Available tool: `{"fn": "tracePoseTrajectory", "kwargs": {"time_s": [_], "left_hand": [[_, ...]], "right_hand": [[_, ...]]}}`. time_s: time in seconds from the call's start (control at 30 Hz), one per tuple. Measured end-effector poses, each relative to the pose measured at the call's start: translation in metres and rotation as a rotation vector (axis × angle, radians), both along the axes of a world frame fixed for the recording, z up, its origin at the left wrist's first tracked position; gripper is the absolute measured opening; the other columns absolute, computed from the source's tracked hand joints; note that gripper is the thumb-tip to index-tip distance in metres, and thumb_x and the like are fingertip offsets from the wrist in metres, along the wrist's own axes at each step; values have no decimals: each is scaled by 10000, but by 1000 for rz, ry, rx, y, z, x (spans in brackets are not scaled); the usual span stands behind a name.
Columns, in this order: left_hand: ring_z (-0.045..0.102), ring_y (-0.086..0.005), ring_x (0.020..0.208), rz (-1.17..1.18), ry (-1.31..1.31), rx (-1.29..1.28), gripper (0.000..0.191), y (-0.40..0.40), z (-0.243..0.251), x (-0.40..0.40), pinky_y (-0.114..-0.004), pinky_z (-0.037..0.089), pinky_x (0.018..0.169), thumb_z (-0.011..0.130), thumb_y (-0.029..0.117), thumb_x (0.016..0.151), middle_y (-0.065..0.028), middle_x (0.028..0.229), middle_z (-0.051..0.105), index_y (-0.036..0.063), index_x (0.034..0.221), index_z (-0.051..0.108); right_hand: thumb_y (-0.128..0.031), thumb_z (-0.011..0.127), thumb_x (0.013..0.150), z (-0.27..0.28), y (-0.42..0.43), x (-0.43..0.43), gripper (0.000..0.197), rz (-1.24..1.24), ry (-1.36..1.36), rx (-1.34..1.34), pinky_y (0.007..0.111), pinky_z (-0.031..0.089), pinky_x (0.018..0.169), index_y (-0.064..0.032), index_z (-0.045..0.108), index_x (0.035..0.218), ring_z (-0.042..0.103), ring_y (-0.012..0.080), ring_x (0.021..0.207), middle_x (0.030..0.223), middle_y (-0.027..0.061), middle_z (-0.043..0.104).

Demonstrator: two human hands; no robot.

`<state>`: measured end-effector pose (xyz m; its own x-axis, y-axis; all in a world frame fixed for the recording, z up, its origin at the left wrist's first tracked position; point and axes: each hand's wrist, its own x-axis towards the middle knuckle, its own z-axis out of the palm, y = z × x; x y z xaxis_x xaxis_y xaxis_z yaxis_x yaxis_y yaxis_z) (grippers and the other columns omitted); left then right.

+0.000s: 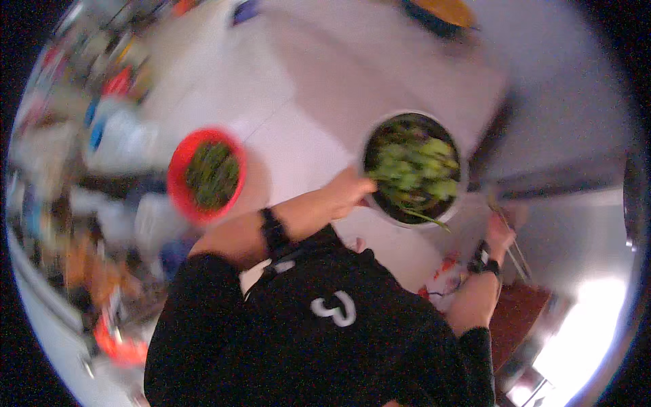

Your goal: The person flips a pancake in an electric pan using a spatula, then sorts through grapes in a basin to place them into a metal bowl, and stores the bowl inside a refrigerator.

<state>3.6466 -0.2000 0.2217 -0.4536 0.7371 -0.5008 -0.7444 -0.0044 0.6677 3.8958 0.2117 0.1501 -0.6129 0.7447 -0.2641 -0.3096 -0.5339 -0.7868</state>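
Observation:
My left hand (pixel 353 191), with a black band at the wrist, is at the near left rim of a round pot or bowl (pixel 390 209) with a dark inside. Its fingers look closed on that rim, though blur hides the exact grip. Leafy greens (pixel 414 165) fill the vessel, and one green stem hangs over its near edge. Off to the right, my right hand (pixel 501 231) is closed around a pair of long thin sticks (pixel 519 262), which look like chopsticks. A dark watch is on that wrist.
A red plastic basin (pixel 179 175) of chopped greens stands to my left on the pale surface (pixel 315 137). Blurred clutter (pixel 122 132) lines the far left. A yellow and dark object (pixel 447 15) is at the top. A grey panel (pixel 559 127) rises on the right.

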Motion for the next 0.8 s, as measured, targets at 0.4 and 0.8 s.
{"fn": "tracePoseTrajectory", "kwargs": {"time_s": [0.4,0.8], "left_hand": [[537,-255,765,138,-15,36,613,-78,7,30,-393,471,622,435,-14,634,-138,974,486,78,1192,198],[497,-249,822,-188,12,-49,483,-37,21,18,-368,437,615,395,-46,661,-114,1024,438,74,1117,288]], "right_hand": [[-262,409,792,-31,3,64,300,-112,253,-161,411,353,771,-37,482,977,444,248,896,981,107,488],[-279,466,763,66,-228,172,357,-669,-251,122,330,382,760,-52,425,1035,449,213,888,990,52,472]]}}
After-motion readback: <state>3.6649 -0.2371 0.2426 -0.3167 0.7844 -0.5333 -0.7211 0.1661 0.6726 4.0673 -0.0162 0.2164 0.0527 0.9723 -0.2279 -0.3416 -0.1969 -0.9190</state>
